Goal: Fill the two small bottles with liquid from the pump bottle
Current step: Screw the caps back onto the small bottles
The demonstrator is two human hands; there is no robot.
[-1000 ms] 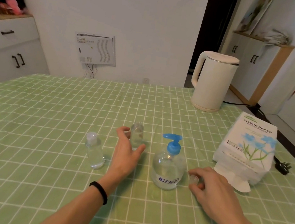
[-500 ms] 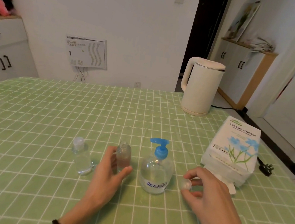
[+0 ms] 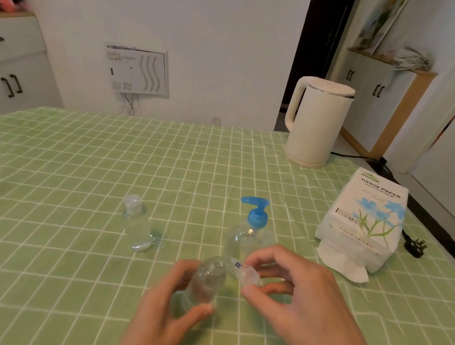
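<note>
Holding the small bottle above the table's near edge: left grip wrapped round its body, right grip pinching the cap beside its neck. Likely capping; next, seat the cap squarely and twist.

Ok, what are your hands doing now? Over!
Left hand grips small bottle. Right hand pinches cap. Pump bottle untouched behind. Capped bottle stands aside.

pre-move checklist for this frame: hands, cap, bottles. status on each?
1. Grip of left hand on small bottle: ok.
2. Pinch of right hand on cap: ok.
3. The cap seated on the small bottle: not ok, it is beside the neck.
4. Fill level of the small bottle: cannot tell.
5. Blue-topped pump bottle upright: ok.
6. The second small bottle capped and standing: ok.
</note>
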